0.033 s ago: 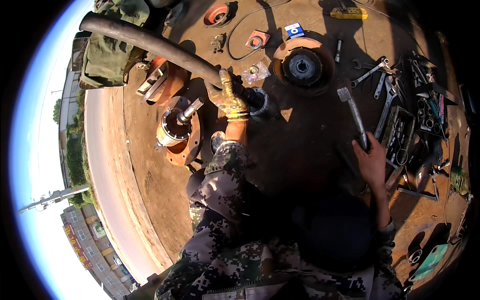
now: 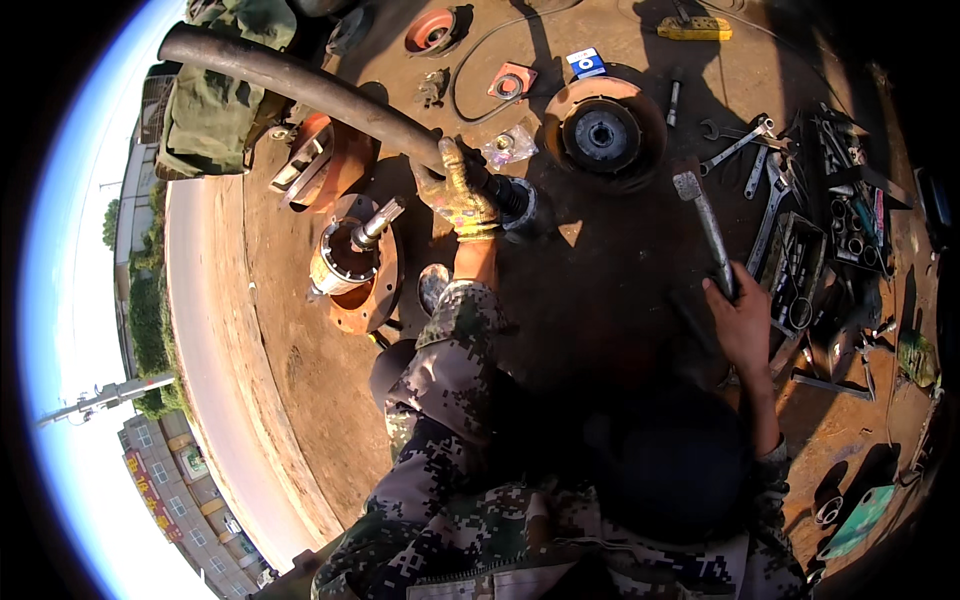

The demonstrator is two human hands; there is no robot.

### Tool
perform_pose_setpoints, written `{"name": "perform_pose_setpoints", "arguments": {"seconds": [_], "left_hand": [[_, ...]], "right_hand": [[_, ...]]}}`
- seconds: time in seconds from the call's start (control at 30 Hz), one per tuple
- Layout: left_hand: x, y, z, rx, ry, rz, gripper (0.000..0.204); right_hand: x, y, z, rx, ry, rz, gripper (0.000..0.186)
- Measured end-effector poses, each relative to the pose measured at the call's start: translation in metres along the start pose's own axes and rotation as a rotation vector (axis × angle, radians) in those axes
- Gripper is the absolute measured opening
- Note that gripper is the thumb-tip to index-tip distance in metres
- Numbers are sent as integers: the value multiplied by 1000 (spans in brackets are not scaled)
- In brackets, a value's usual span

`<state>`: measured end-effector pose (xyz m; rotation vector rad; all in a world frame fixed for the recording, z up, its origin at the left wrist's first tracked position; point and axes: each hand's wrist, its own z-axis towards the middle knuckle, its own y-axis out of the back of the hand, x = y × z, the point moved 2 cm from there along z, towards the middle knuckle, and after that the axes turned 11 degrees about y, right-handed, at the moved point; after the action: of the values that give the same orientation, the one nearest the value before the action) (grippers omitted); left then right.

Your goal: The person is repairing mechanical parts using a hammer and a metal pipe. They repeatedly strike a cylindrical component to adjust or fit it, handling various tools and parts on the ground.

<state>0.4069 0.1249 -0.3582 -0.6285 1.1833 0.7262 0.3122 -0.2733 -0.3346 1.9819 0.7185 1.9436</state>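
In a yellow patterned glove, my left hand [image 2: 461, 200] is closed round the lower end of a long dark metal pipe [image 2: 300, 85]. The pipe slants up to the far left. Just right of the glove, a dark ribbed section [image 2: 507, 197] runs into a short grey metal cylinder [image 2: 524, 222] on the ground. My bare right hand [image 2: 742, 325] grips the handle of a steel hammer [image 2: 712, 225], its blocky head pointing away from me. Left of my gloved hand stands a rusty flanged housing [image 2: 358, 300] with a splined shaft [image 2: 377, 224] poking out.
A round rusty drum with a dark hub [image 2: 602, 135] lies ahead. Several wrenches [image 2: 770, 200] and a socket tray [image 2: 797, 260] spread along the right. Farther off are a blue-white box [image 2: 586, 63], an orange flange plate [image 2: 511, 81] and a plastic bag [image 2: 509, 147]. Green canvas [image 2: 210, 120] sits far left.
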Motion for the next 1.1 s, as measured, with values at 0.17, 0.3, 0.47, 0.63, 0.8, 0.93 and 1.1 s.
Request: {"name": "perform_pose_setpoints", "arguments": {"seconds": [0.17, 0.3, 0.47, 0.63, 0.8, 0.93, 1.1], "left_hand": [[-6, -15, -14, 38, 0, -183, 40], [0, -17, -31, 48, -24, -31, 45], [-18, -22, -30, 141, -121, 151, 38], [-29, -26, -32, 225, -118, 121, 35], [-25, -37, -48, 253, -248, 212, 41], [-33, -36, -54, 372, -187, 266, 45], [-41, -32, -48, 411, -174, 182, 45]], "right_hand": [[40, 27, 9, 12, 67, -64, 18], [98, 70, 35, 11, 290, -213, 24], [268, 130, 81, 47, 500, -365, 29], [413, 166, 117, 4, 728, -622, 26], [466, 155, 114, 212, 746, -937, 15], [469, 157, 107, 238, 680, -932, 17], [472, 168, 101, 5, 644, -769, 15]]}}
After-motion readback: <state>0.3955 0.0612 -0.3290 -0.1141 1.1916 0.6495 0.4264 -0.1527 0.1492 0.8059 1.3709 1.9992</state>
